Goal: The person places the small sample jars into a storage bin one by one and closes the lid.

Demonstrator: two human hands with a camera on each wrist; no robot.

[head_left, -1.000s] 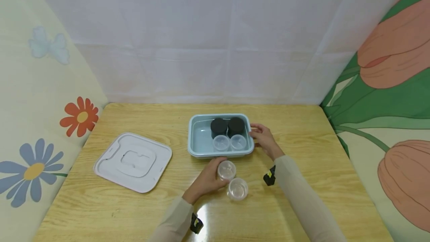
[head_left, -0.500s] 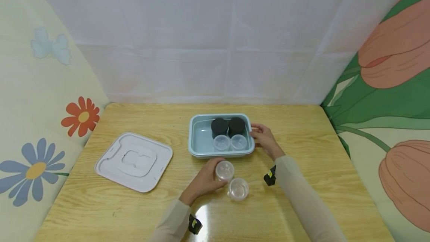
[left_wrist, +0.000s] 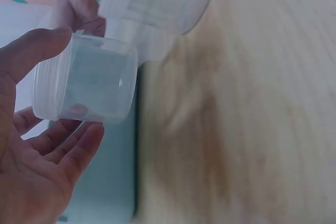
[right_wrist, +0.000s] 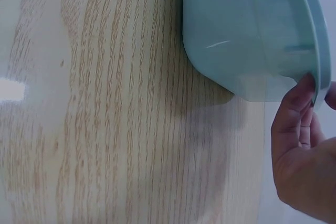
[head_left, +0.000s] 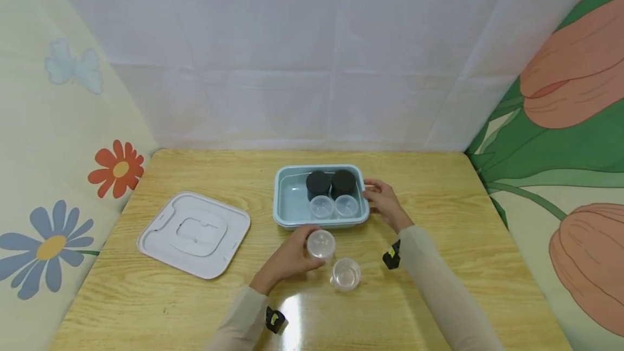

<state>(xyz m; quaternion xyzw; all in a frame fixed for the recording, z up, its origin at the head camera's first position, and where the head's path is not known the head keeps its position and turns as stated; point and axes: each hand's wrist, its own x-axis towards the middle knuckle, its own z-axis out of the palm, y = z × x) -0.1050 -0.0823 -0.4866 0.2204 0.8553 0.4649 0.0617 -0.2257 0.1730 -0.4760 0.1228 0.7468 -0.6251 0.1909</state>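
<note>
My left hand holds a small clear plastic jar between thumb and fingers, in front of the light blue bin. Seen from the left wrist, the held jar has a ribbed rim or lid and looks see-through. A second clear jar stands on the table to its right. Inside the bin's right half sit two black-lidded jars at the back and two clear jars in front. At the bin's right end, my right hand pinches the rim, thumb and fingers on opposite sides.
A white lid with a raised pattern lies flat on the wooden table, left of the bin. Behind the table hangs a white cloth. Flower-printed cloths flank it on both sides.
My left hand has moved slightly left with the clear jar, which now stands farther apart from the second jar. The right hand and the bin stay where they were.
</note>
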